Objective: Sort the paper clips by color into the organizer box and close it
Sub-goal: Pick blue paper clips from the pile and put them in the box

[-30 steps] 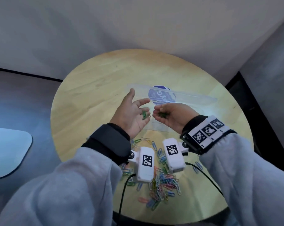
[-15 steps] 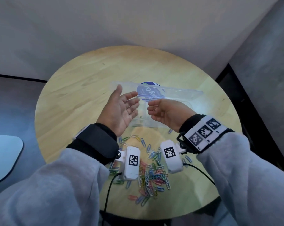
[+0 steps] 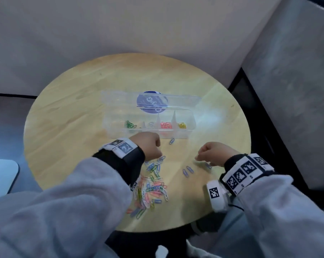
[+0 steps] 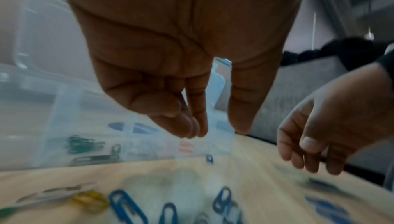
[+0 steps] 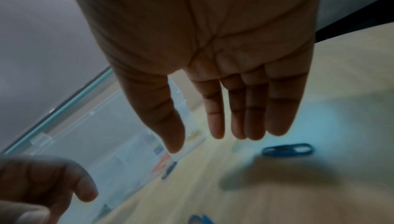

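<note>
The clear organizer box [image 3: 191, 125] stands open at mid-table, its lid [image 3: 118, 98] lying back. Its compartments hold green clips [image 3: 129, 125], pale clips [image 3: 151, 124], pink clips [image 3: 165, 125] and yellow clips [image 3: 182, 125]. A mixed pile of paper clips [image 3: 151, 189] lies near the front edge. My left hand [image 3: 151, 148] hovers palm down over the pile's far end, fingers [image 4: 192, 126] relaxed and empty. My right hand [image 3: 205, 155] hovers over several loose blue clips [image 3: 187, 171], fingers [image 5: 234, 126] straight, holding nothing. One blue clip [image 5: 287, 149] lies just beyond its fingertips.
The round wooden table [image 3: 73, 118] has bare wood to the left of the box. A single blue clip [image 3: 171, 141] lies against the box's front wall. Grey upholstery [image 3: 287, 90] borders the table on the right, with a dark gap between them.
Both hands have dropped from palm-up over the box to palm-down over the loose clips nearer me. The green clips they held a second ago are gone from them.
</note>
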The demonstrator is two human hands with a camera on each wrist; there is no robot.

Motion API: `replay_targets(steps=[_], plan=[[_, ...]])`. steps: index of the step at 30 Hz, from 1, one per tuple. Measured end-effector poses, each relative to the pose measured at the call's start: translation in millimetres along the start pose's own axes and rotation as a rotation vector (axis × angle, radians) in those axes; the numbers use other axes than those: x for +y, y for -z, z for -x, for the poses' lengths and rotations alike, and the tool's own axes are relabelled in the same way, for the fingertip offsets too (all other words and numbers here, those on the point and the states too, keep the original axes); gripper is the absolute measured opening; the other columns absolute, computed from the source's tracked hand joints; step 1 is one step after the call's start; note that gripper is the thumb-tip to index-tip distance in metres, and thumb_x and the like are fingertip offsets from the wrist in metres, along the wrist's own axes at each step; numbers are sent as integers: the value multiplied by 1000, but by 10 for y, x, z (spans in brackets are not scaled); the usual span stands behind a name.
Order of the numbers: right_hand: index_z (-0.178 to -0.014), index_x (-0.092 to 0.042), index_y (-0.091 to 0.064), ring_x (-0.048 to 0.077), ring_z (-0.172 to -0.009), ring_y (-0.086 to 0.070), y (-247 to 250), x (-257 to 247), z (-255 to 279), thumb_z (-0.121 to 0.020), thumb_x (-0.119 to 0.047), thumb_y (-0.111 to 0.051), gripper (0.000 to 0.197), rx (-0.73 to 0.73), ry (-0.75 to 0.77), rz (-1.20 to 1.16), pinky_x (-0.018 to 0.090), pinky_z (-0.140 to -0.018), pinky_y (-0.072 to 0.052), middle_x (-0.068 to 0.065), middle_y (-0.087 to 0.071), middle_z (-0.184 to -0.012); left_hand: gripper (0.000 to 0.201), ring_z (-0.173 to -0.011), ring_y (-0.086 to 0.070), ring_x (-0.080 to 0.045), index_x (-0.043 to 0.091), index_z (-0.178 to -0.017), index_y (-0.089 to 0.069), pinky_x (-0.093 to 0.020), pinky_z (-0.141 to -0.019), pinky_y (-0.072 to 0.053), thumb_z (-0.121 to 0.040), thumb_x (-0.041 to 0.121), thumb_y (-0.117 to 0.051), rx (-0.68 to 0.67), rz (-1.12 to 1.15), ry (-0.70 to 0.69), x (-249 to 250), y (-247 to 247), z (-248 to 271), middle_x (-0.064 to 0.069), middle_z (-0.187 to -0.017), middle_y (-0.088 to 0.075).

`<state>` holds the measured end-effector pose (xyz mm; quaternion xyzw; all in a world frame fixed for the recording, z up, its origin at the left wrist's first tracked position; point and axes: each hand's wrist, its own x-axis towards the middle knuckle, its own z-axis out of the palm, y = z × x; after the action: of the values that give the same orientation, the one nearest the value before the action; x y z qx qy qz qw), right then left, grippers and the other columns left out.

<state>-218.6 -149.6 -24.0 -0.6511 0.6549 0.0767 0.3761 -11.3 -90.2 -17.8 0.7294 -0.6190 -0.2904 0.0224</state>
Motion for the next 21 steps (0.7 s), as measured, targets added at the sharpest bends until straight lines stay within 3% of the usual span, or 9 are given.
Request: replay_targets(steps=[4, 5, 7, 8, 10, 12, 15, 17, 21], plan=[[-102, -7, -62, 20, -82, -55, -72, 113, 46, -77, -34, -72, 38, 36, -51, 148, 28, -70, -43, 12, -62, -104, 30, -108, -59, -23, 13, -116, -61, -27, -80, -43, -89, 25, -56, -46, -178, 29, 184, -134, -79, -5, -118, -63], [-99, -9, -60, 20, -80, -55, -87, 123, 36, -75, -36, -73, 39, 39, -58, 163, 26, -64, -43, 11, -59, -104, 30, -108, -60, -24, 11, -115, -63, -28, -81, -44, -90, 25, -56, -63, -217, 34, 212, -167, -105, -6, -118, -64], [-72, -15, -50, 17, -63, -49, -116, 116, 28, -71, -40, -75, 36, 50, -70, 164, 24, -48, -33, 6, -52, -86, 29, -104, -61, -26, 10, -111, -65, -28, -77, -44, -89, 24, -55, -96, -258, 42, 239, -232, -157, -8, -114, -66], [-64, -16, -42, 15, -56, -43, -138, 109, 23, -70, -40, -76, 43, 48, -76, 158, 25, -45, -29, 4, -48, -75, 28, -101, -62, -26, 10, -109, -66, -28, -73, -43, -88, 23, -55, -107, -266, 51, 244, -267, -187, -8, -112, -67], [-60, -14, -40, 15, -51, -41, -181, 80, 54, -70, -39, -77, 45, 30, -61, 167, 25, -44, -28, 2, -44, -63, 25, -93, -62, -25, 10, -104, -67, -27, -70, -43, -86, 21, -55, -114, -274, 82, 253, -327, -250, -8, -107, -68], [-74, -9, -54, 18, -62, -51, -249, 62, 72, -71, -38, -77, 37, 8, -15, 192, 24, -51, -35, 3, -53, -73, 25, -98, -63, -26, 9, -106, -67, -29, -74, -44, -87, 21, -56, -118, -289, 106, 263, -343, -299, -4, -100, -65], [-118, -8, -50, 23, -99, -59, -369, 32, 114, -71, -38, -77, 62, 38, 54, 236, 26, -71, -41, 8, -53, -116, 28, -108, -62, -23, 9, -111, -66, -26, -73, -42, -88, 24, -60, -140, -305, 127, 295, -358, -360, -2, -94, -57], [-121, -9, -47, 24, -104, -57, -428, 19, 99, -73, -36, -75, 62, 60, 103, 252, 26, -75, -41, 9, -50, -123, 27, -104, -64, -25, 8, -106, -69, -30, -79, -48, -84, 23, -64, -155, -311, 139, 300, -377, -381, -5, -99, -67], [-115, -8, -52, 25, -106, -56, -453, -25, 42, -84, -24, -64, 37, 53, 174, 280, 28, -81, -43, 10, -57, -118, 27, -102, -64, -32, 9, -97, -70, -41, -90, -51, -76, 26, -69, -159, -280, 190, 295, -412, -372, -9, -100, -69]])
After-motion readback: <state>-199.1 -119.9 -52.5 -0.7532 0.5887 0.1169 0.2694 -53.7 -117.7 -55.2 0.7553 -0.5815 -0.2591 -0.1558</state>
